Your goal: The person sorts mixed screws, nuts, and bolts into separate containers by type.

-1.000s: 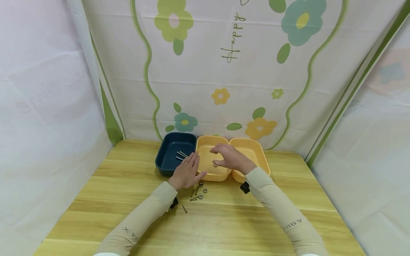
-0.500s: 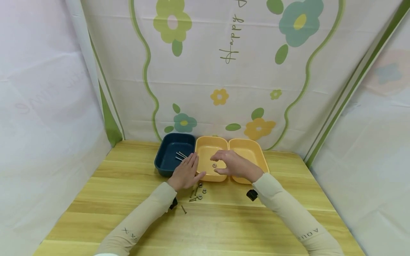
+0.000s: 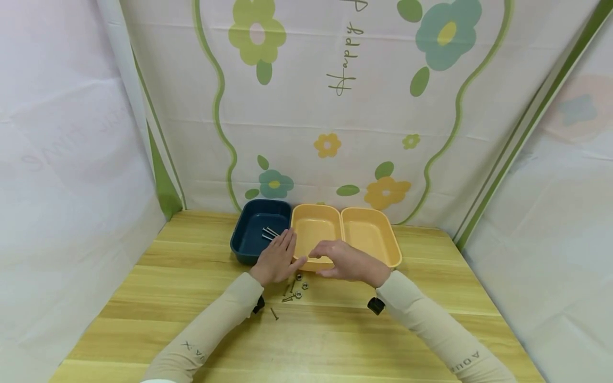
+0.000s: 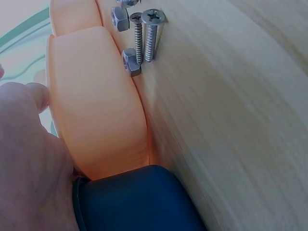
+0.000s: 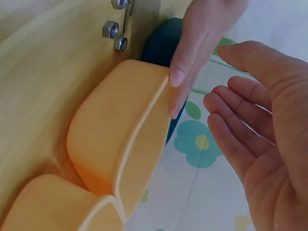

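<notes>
My left hand (image 3: 278, 259) rests with straight fingers over the adjoining rims of the dark blue tray (image 3: 246, 239) and the middle yellow tray (image 3: 313, 226). Several screws (image 3: 268, 234) lie inside the blue tray, partly covered by those fingers. Above the front of the middle tray hovers my right hand (image 3: 351, 261), its fingers loosely bent and thumb apart; the right wrist view shows nothing in it. On the table in front of the trays are several nuts (image 4: 120, 19) and screws (image 4: 151, 36). Most of the middle tray's front floor is hidden by the right hand.
A second yellow tray (image 3: 369, 234) stands against the middle one on the right. The three trays line up along the wooden table's (image 3: 335, 340) back edge, before a flowered cloth wall (image 3: 287, 122). One screw (image 3: 274, 314) lies nearer the front.
My right hand has shifted back toward the tray's front edge. A nut seen on the middle tray's floor half a second ago is now out of sight behind it. The left hand stays put.
</notes>
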`<action>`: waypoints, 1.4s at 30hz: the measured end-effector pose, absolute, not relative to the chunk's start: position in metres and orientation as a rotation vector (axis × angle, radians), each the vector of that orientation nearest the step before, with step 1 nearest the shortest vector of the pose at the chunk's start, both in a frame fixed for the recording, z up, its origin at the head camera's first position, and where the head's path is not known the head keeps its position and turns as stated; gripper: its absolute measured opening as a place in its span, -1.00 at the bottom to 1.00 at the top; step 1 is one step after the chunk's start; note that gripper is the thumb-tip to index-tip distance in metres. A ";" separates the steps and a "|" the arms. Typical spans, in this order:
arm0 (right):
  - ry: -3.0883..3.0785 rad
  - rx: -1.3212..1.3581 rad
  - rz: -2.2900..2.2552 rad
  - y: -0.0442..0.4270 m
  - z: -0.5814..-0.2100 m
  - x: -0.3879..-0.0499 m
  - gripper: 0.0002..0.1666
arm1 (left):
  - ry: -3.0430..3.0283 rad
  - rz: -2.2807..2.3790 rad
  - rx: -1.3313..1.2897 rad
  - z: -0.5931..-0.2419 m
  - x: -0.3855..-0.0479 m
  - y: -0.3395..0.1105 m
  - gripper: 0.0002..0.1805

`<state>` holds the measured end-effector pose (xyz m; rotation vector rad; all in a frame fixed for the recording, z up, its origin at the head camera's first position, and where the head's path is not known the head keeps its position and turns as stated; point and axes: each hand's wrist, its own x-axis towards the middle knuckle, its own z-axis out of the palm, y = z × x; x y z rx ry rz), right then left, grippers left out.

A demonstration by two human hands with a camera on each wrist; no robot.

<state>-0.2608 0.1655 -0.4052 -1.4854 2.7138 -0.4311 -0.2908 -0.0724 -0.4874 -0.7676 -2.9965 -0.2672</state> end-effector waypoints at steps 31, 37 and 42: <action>2.673 -1.370 -0.401 0.137 -0.488 -0.265 -0.64 | -2.986 -0.224 -0.789 -0.497 -0.299 -0.073 -0.01; 2.693 -1.393 -0.351 0.135 -0.496 -0.266 -0.70 | -2.992 -0.217 -0.784 -0.498 -0.299 -0.073 0.00; 2.681 -1.412 -0.355 0.135 -0.497 -0.265 -0.81 | -2.960 -0.262 -0.794 -0.496 -0.295 -0.074 -0.05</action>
